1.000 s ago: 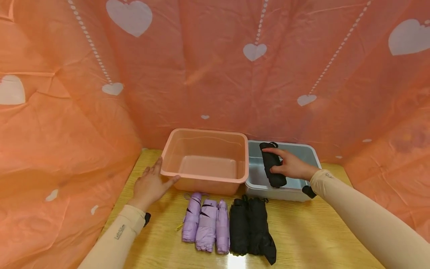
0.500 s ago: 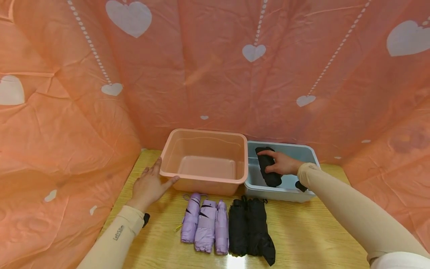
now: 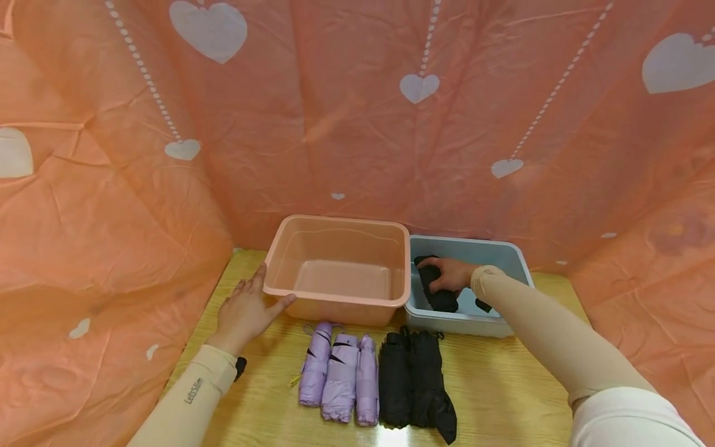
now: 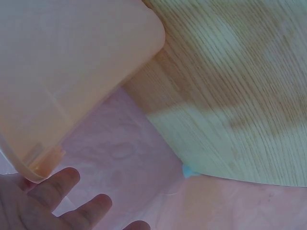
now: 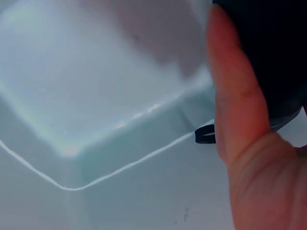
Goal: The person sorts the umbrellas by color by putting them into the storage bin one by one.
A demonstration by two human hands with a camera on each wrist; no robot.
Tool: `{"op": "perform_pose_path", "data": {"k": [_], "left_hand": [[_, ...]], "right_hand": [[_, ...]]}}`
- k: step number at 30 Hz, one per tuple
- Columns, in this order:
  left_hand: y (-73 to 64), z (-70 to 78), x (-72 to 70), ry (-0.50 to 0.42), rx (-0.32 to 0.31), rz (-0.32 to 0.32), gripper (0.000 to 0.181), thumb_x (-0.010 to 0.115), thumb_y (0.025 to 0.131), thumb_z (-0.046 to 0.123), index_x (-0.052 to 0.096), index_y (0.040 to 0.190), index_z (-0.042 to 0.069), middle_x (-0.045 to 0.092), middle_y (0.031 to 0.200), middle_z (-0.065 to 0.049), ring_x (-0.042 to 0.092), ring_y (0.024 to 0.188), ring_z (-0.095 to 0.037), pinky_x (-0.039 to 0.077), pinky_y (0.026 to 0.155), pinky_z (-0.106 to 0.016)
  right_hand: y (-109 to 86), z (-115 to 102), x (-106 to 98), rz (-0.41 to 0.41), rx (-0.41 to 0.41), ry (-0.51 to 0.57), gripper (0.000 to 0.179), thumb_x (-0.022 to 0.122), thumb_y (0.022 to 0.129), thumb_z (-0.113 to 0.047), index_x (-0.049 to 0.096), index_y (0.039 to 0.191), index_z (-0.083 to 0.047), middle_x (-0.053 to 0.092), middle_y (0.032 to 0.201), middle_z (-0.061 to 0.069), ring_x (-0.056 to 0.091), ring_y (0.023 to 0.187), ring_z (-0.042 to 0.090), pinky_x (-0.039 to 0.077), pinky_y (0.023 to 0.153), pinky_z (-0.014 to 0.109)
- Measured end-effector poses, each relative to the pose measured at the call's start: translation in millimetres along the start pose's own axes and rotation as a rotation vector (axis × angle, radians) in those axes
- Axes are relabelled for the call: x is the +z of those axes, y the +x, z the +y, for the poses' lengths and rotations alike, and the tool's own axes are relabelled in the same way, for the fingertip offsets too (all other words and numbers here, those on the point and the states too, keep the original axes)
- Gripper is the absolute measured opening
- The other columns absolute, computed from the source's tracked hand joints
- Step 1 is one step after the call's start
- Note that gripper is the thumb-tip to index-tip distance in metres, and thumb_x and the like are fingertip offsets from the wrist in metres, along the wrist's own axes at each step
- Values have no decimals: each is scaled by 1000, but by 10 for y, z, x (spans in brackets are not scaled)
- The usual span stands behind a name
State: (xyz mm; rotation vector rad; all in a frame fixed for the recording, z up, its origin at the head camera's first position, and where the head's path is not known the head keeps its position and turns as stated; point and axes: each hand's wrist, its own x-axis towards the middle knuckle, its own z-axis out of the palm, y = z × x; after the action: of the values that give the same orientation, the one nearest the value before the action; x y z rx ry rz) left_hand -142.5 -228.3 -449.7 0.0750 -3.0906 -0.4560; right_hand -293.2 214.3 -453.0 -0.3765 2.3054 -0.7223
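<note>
Black umbrella (image 3: 428,277) slants lengthwise, far-left to near-right.

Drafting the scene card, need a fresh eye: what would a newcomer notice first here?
Probably the creased orange sheet printed with white hearts, hanging behind and beside the wooden table. Next, the three lilac folded fabric umbrellas and two black folded fabric umbrellas, lined up side by side on the table. Then the right hand, gripping another black folded umbrella inside the blue-grey rectangular plastic tub, right of the peach rectangular plastic tub.
</note>
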Motion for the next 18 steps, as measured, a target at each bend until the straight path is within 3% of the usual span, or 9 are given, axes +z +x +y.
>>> {"op": "perform_pose_path", "data": {"k": [10,18], "left_hand": [[-13,-8,4,-4,9,4,115,39,85,85,11,160,2,36,148,-36,29,137,-56,33,98,-72],[-8,-22,0,-10,14,20,114,40,85,85,14,159,2,36,147,-36,31,136,-56,32,100,-71]], "right_hand": [[205,-38,125,-34,50,7,74,72,88,-16,38,153,-14,36,145,26,56,110,38,58,64,49],[294,46,158,-17,37,51,75,75,85,-15,39,151,-14,38,142,26,56,108,39,58,61,48]]}}
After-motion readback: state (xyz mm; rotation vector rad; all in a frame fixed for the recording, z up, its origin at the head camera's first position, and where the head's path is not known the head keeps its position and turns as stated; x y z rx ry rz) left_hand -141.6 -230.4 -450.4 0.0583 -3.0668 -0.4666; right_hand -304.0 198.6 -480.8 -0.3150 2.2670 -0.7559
